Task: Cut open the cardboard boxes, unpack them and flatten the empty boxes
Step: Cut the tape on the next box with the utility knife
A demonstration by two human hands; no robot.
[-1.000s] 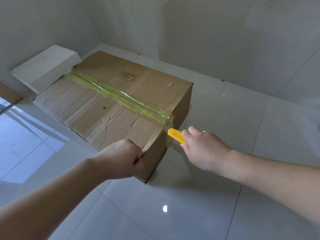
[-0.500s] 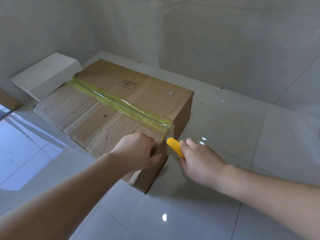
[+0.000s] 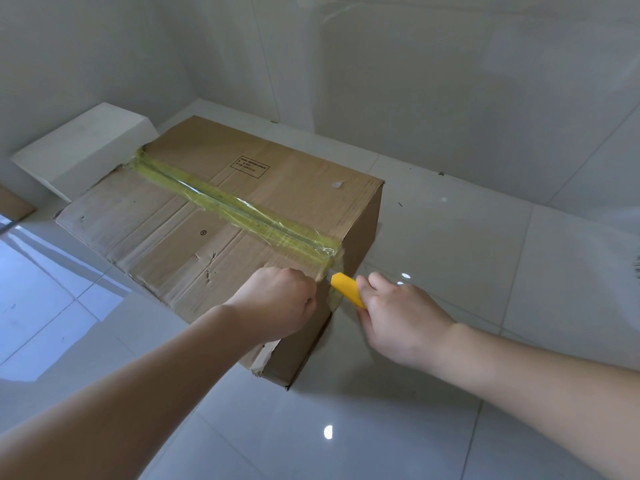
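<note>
The task is judged to be at its very start; one cardboard box (image 3: pixel 221 237) is seen lying on the tiled floor (image 3: pixel 433 393) near the corner of the room, and its top flaps are held shut by a strip of yellowish tape (image 3: pixel 235 206) that runs uncut along the middle seam. The near top edge of the box is gripped by the left hand (image 3: pixel 280 299), with the fingers curled over it; a yellow cutter (image 3: pixel 348 289) is held in the closed right hand (image 3: pixel 398 317), and its tip is set at the near end of the tape, where the strip folds down the side. No cut is visible yet; slitting, unpacking and flattening are all judged to remain. A white block (image 3: pixel 83 147) is seen behind the box.
</note>
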